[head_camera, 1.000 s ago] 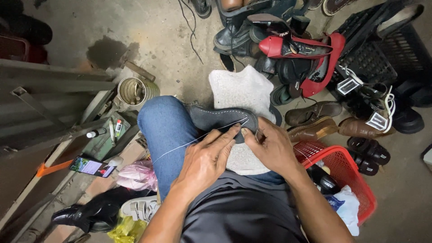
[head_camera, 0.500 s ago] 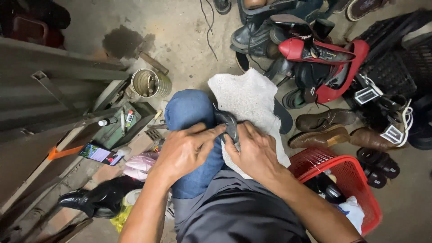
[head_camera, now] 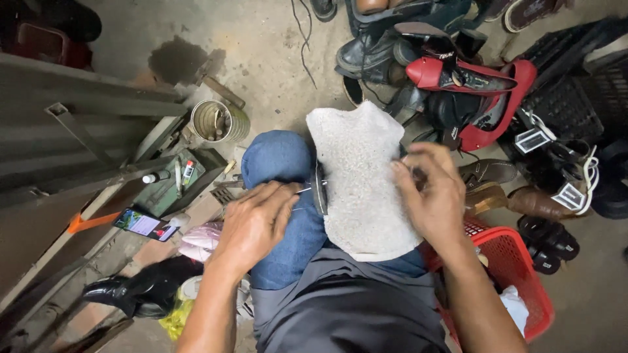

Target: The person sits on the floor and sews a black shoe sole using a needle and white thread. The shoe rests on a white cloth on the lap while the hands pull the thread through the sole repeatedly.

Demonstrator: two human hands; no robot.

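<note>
Shoe (head_camera: 320,188) sits edge-on across my lap, mostly hidden under the pale grey cloth (head_camera: 360,183) draped over my right thigh; only its dark rim shows between my knees. My left hand (head_camera: 252,225) pinches a thin needle or awl at that rim, fingers closed on it. My right hand (head_camera: 428,196) presses the cloth's far edge, fingers curled; what they grip, I cannot tell. Stitching judged mid-course: tool engaged at the edge, no finished seam visible, thread too fine to see. Red basket (head_camera: 517,261) by my right leg.

Stained concrete floor (head_camera: 275,46) with shoe pile (head_camera: 458,85), tin can (head_camera: 218,121), red basket (head_camera: 517,261).
</note>
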